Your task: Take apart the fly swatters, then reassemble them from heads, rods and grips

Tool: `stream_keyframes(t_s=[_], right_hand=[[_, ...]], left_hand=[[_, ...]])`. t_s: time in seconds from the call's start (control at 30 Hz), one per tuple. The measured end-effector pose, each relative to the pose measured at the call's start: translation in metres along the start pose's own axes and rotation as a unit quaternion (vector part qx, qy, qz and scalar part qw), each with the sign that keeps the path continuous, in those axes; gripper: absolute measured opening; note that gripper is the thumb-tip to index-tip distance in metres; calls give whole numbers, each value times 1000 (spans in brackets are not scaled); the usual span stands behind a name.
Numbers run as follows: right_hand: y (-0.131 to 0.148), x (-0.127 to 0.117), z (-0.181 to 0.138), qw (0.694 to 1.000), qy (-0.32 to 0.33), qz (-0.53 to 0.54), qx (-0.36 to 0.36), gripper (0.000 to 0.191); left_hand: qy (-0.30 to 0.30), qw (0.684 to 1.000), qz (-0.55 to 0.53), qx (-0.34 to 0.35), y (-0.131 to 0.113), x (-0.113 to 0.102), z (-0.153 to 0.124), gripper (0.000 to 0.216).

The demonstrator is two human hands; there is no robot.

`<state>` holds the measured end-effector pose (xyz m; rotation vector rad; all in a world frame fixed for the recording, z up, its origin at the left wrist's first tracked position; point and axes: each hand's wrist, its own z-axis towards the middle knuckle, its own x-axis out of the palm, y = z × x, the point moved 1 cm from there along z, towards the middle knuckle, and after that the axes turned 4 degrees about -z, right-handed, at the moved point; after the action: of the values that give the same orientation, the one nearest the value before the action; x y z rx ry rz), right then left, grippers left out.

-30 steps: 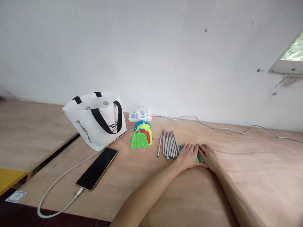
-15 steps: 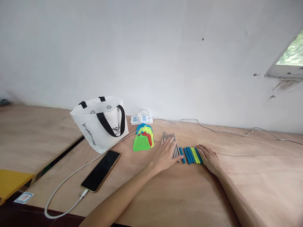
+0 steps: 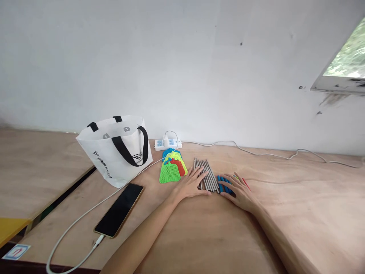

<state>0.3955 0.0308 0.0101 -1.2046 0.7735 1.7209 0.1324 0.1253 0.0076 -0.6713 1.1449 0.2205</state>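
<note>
Several grey metal rods [image 3: 207,173] lie side by side on the wooden table [image 3: 299,213]. My left hand [image 3: 191,184] rests flat on their near left ends, fingers stretched out. Just right of the rods lie several coloured handles [image 3: 224,180], mostly blue with some yellow-green and red. My right hand [image 3: 238,189] lies flat over these handles with fingers spread, hiding most of them. Left of the rods sits a small pile of mesh swatter heads [image 3: 172,168] in green, yellow, red and blue.
A white tote bag [image 3: 115,150] with black straps stands at the left. A black phone [image 3: 119,209] lies near the front, plugged into a white cable [image 3: 71,232]. A white power strip [image 3: 168,143] sits against the wall. A gap separates a second table [image 3: 31,167] at the left.
My left hand went from the coloured handles over to the metal rods. My right hand slid left across the coloured handles and now covers most of them.
</note>
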Motion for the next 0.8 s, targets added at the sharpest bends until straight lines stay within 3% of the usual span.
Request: stream_keyframes(t_s=[0.23,0.4,0.63,0.8], right_hand=[[4,-1,1,1000,-20,-4,-15,33],[10,0,1,998,-45,-20,-37,25],[15,7,4,994,-86,-52,-47,23],[21,-3,6,988,-131,-39,-66,20]], left_hand=[[11,1000,2,21,-2,0,-1,83],[3,999,5,44,-12,8,8,89],[21,999,25,41,-19,17,24,73],[28,998,39,48,-20,14,23,62]])
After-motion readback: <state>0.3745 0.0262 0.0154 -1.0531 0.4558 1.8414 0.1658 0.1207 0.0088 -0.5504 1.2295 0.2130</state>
